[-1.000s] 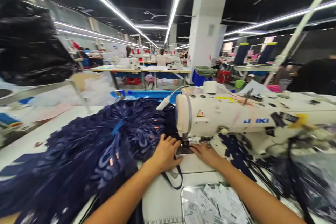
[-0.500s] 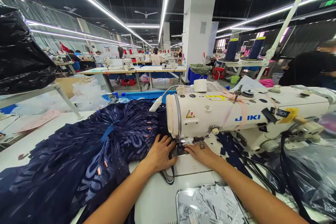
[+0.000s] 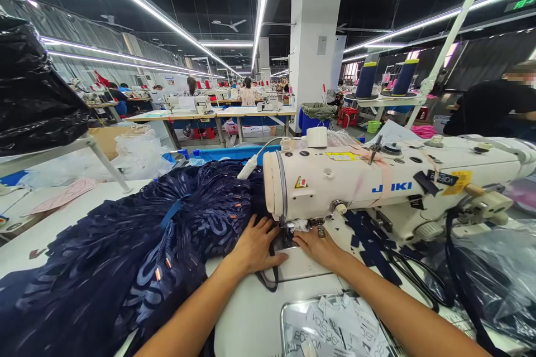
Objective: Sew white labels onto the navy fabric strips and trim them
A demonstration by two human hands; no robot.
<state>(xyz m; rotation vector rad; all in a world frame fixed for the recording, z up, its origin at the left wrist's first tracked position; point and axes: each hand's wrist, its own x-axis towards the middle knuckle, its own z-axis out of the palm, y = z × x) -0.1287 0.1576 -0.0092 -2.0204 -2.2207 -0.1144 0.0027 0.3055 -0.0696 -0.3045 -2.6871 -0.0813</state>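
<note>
Left hand [image 3: 255, 246]: thumb stretches slightly farther out; palm down, half spread, grip unclear.
Right hand [image 3: 317, 246]: fingers together, hold unclear.
Arms [image 3: 199, 302]: from bench's [image 3: 247, 309] near edge.

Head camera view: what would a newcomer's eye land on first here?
The big heap of shiny dark-navy fabric pieces, crossed by a bright blue strip, dominates the left of the white worktable. Right of it stands a bulky cream-white sewing machine, the person's bare left hand and right hand either side of its needle area. In the foreground lies a shallow tray of white printed labels.
</note>
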